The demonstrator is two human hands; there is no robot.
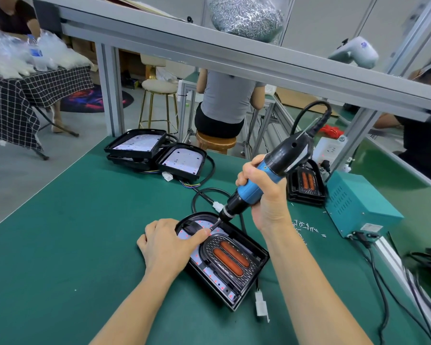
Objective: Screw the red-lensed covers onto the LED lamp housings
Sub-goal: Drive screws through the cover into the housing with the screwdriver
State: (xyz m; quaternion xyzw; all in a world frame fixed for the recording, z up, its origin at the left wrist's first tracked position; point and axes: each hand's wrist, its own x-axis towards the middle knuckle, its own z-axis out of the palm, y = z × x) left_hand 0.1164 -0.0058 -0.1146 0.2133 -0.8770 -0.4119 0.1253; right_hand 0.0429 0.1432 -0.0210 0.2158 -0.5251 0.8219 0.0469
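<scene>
A black LED lamp housing [246, 290] lies on the green mat in front of me, with a black cover carrying two red lenses [230, 260] seated inside it. My left hand [167, 245] rests on the housing's left side, fingers pressing near the cover's far end. My right hand [264, 192] grips a blue and black electric screwdriver [259, 183], tilted, its bit touching the far end of the cover beside my left fingertips. Loose screws [306, 227] lie scattered to the right of my right wrist.
Open housings [182, 160] with white LED boards are stacked at the mat's far edge. More covered lamps [306, 185] stand behind the screwdriver, beside a teal power box [358, 205]. A bag of screws [246, 16] sits on the overhead shelf. A seated person [227, 100] faces away behind the bench.
</scene>
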